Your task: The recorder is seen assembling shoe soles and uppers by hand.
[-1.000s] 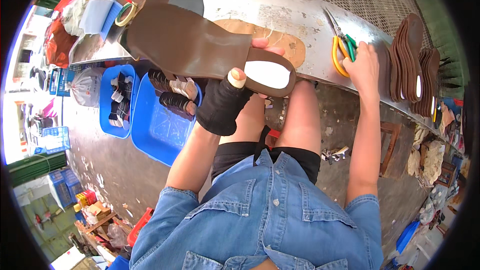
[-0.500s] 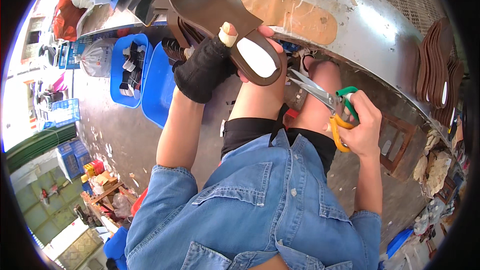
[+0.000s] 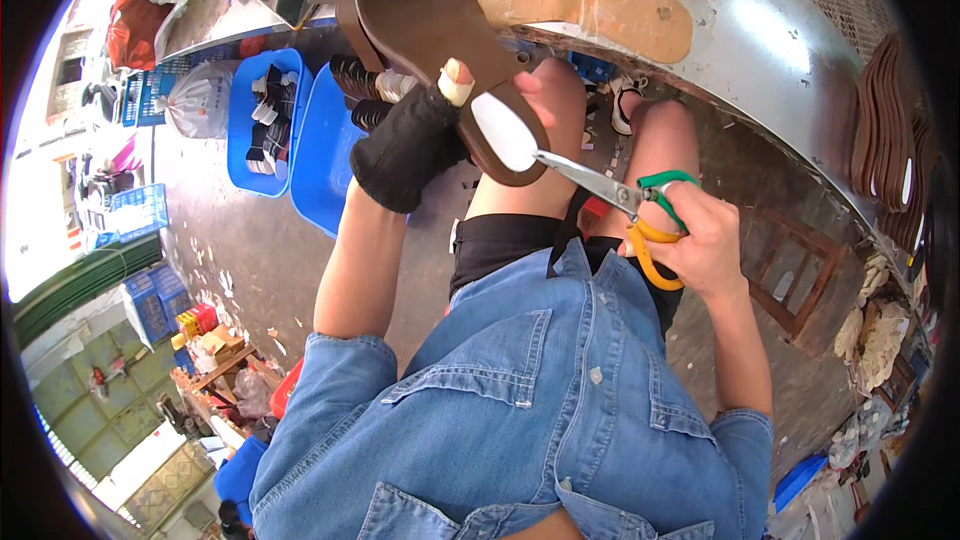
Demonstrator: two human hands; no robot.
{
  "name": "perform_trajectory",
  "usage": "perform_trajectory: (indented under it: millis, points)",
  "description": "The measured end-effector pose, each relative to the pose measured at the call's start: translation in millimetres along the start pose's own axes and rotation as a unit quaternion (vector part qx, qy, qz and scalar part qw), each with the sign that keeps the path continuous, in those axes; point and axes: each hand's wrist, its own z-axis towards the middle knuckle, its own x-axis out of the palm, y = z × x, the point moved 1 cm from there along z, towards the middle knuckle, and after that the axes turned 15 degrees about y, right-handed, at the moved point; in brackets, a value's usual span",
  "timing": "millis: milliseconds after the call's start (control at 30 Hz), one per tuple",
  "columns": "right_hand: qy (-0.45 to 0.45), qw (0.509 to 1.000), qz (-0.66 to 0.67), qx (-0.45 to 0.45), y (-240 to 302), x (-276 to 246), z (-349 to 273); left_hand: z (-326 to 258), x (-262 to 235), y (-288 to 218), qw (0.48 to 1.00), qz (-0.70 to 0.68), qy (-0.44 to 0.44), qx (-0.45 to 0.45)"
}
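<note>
My left hand (image 3: 415,140), in a black glove with a pale-wrapped thumb tip, is closed on a brown insole (image 3: 430,5). Its thumb presses on top, while bare fingertips show past the far edge. A white oval pad (image 3: 503,130) sits on the heel end, which points toward me. In my right hand (image 3: 705,235) are scissors (image 3: 592,183) with one green and one yellow handle loop. Their blades look nearly together, and the tips meet the heel end at the right edge of the white pad. Whether they cut into it I cannot tell.
Ahead curves a metal worktop (image 3: 735,40) with a tan sole-shaped patch (image 3: 575,0). Stacked brown insoles (image 3: 885,130) lie at its right. Blue tubs (image 3: 325,175) with dark and white pieces stand on the floor at left. A wooden frame (image 3: 800,270) lies at right.
The scissors have moved left and up to the heel end, and their blades have come closer together. The insole has shifted slightly downward with my left hand still holding it.
</note>
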Motion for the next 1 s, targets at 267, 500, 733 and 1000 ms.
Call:
perform_trajectory:
  millis: [267,500,733,1000]
  points:
    - [-0.010,0.994,0.078,0.082,5,19,-1,-16,22,11,0.955,0.154,-0.178,0.178]
    - [-0.011,0.997,0.045,0.064,21,20,8,-15,36,9,0.930,0.213,-0.210,0.213]
    - [-0.041,0.993,0.007,0.108,14,-12,9,-2,41,-1,0.947,0.165,-0.180,0.209]
    - [-0.058,0.919,-0.158,0.356,-50,-127,57,41,42,-5,0.971,0.152,0.001,0.187]
